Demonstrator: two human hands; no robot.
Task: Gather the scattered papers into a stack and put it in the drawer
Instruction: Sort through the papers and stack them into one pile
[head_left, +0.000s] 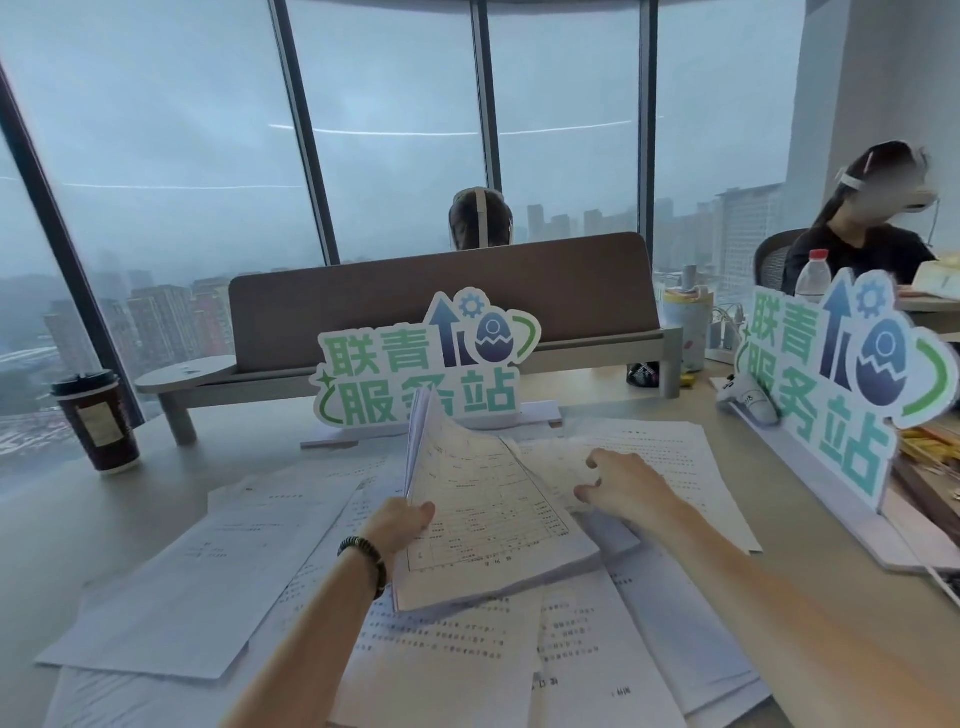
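1. Nearest the camera, loose printed sheets (447, 670) lay overlapped across the desk (62, 525), fanning left, right and toward the viewer.
2. Left hand (402, 525) pinched the left edge of a partial stack (493, 525), thumb on top; the stack's far corner curled upward, its long axis running away from the person.
3. Right hand (621, 486) rested just right of the stack, fingers loosely bent on a sheet (670, 457), apparently drawing it in; no firm hold was visible.
4. Judgement: remaining papers on the right lay nearer the right hand; those on the left would need the stack set down.
5. No drawer was in view.
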